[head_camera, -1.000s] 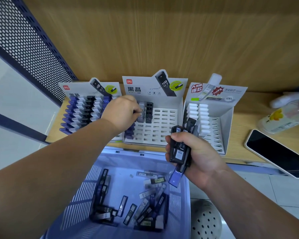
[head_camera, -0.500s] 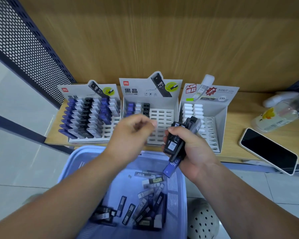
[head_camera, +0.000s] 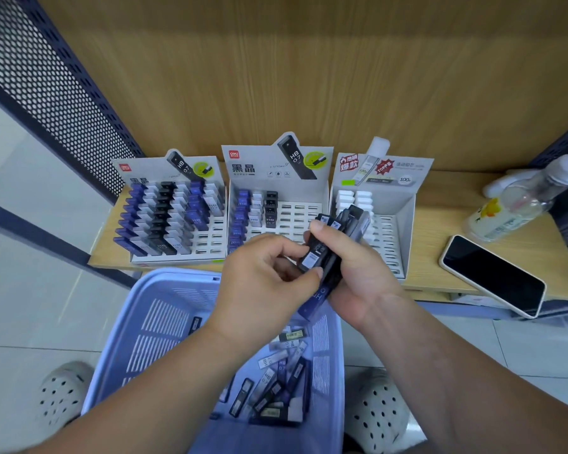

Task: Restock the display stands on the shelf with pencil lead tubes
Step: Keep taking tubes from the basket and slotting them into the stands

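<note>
Three white display stands sit on the wooden shelf: the left stand (head_camera: 210,239) mostly filled with blue, black and white tubes, the middle stand (head_camera: 295,211) with three short rows at its left, the right stand (head_camera: 404,224) with white tubes at its left. My right hand (head_camera: 358,273) grips a bundle of lead tubes (head_camera: 328,253) in front of the middle stand. My left hand (head_camera: 266,276) pinches a black tube (head_camera: 312,260) at the bundle's left side. More loose tubes (head_camera: 276,388) lie in the lilac basket (head_camera: 164,319) below.
A phone (head_camera: 492,276) lies at the shelf's front right edge, with a tipped clear bottle (head_camera: 518,201) behind it. A dark perforated panel (head_camera: 53,90) stands at the left. Two perforated clogs (head_camera: 59,394) flank the basket on the tiled floor.
My left hand has come back from the middle stand to the bundle and now pinches a black tube there. The right hand with the bundle has stayed nearly in place.
</note>
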`<state>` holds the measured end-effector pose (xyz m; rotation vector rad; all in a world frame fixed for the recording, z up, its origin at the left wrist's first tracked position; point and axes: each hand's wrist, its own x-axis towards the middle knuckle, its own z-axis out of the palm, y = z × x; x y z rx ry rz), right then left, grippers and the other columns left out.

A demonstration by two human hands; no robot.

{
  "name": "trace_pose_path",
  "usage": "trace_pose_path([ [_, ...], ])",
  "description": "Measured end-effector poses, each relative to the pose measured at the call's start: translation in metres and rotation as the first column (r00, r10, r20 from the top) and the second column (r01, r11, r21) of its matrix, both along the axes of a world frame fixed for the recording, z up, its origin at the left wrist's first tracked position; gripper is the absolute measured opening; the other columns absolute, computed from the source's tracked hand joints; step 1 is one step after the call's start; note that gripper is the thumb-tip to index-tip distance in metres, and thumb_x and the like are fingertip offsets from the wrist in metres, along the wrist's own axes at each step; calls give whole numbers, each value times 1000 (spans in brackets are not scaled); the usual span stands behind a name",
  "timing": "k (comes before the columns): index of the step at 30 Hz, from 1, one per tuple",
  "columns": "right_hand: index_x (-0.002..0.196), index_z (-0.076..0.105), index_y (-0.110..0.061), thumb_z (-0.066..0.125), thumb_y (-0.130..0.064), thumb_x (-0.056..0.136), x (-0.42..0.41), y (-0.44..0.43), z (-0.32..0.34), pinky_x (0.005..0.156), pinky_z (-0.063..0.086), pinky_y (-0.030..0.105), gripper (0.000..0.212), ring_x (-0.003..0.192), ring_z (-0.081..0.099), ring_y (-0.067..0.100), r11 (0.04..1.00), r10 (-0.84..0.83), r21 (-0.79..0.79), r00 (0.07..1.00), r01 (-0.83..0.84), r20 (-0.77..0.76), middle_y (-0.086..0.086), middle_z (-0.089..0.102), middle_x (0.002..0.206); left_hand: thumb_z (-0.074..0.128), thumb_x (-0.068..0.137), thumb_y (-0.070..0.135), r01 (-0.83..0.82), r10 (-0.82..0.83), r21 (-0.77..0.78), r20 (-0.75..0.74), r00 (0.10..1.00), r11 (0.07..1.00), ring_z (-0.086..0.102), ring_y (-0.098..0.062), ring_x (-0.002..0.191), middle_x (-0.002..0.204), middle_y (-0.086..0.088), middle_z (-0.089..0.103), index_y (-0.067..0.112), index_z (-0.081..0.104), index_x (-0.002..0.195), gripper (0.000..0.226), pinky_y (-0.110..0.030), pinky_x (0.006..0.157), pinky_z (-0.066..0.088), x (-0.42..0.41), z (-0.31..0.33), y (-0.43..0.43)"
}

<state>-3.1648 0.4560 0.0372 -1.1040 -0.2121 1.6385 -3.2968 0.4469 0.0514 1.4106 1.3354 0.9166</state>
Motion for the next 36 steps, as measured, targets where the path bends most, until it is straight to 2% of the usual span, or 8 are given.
trace_pose_path([
  [4, 91, 67, -11, 81, -23, 64, 0, -2, 5, 95, 54, 55, 33, 92, 65, 32, 997, 49, 67, 998, -47, -30, 8, 71, 87, 79, 77, -1, -44, 43, 12, 55, 998, 999, 64, -18, 59, 64, -1, 69, 25, 72, 81, 28, -27, 62, 55, -4, 5, 1],
  [7, 88, 67, -11, 79, -21, 67, 0, -3, 8, 78, 58, 48, 26, 83, 67, 31, 988, 95, 128, 994, -89, -45, 10, 71, 87, 77, 79, -4, -117, 121, -32, 169, 978, 993, 68, -38, 68, 70, -12, 71, 22, 77, 78, 26, -39, 67, 61, -2, 11, 2],
  [11, 104, 64, -6, 79, -10, 72, 1, -2, 10, 62, 54, 37, 35, 69, 65, 27, 978, 140, 161, 990, -133, -28, 15, 67, 85, 65, 87, -5, -144, 175, -127, 277, 945, 981, 69, -25, 60, 63, -12, 69, 11, 75, 77, 22, -28, 58, 56, 2, 15, 1],
  [14, 95, 65, -6, 68, -4, 81, 1, -3, 10, 61, 49, 34, 15, 56, 61, 22, 970, 153, 189, 988, -153, 15, 14, 67, 79, 58, 89, -5, -153, 189, -151, 273, 943, 977, 68, -25, 59, 59, -12, 67, 14, 73, 66, 34, -28, 56, 54, 3, 13, 3],
  [23, 100, 65, -10, 66, 0, 86, -2, 1, 8, 57, 50, 31, 17, 62, 63, 21, 1000, 29, 6, 995, -30, 100, 9, 69, 79, 61, 93, -2, -116, 155, -157, 262, 953, 981, 67, -24, 61, 72, -13, 70, 5, 72, 89, 14, -29, 61, 55, -14, 6, 15],
  [26, 98, 64, -9, 71, -1, 83, 2, 4, 3, 52, 49, 30, 18, 59, 60, 20, 995, -53, -78, 994, 61, 93, 12, 65, 87, 66, 91, 0, -179, 198, -141, 136, 971, 974, 70, -23, 63, 75, -16, 72, 8, 67, 98, 10, -34, 64, 59, -37, -1, 31],
  [30, 100, 62, -9, 71, -1, 84, 5, 2, -1, 51, 50, 29, 20, 51, 58, 16, 989, -74, -122, 992, 87, 104, 6, 60, 74, 70, 90, 7, -170, 154, -63, -205, 967, 983, 72, -21, 66, 72, -9, 72, 12, 66, 86, 8, -43, 74, 62, -69, -22, 64],
  [36, 94, 62, -10, 73, -1, 83, 4, 3, -2, 53, 50, 31, 19, 51, 57, 16, 986, -62, -149, 992, 78, 106, 5, 59, 70, 69, 92, 14, 114, -13, 149, -551, 835, 982, 63, -10, 72, 85, 4, 67, 14, 76, 105, 15, -26, 80, 54, -66, -49, 105],
])
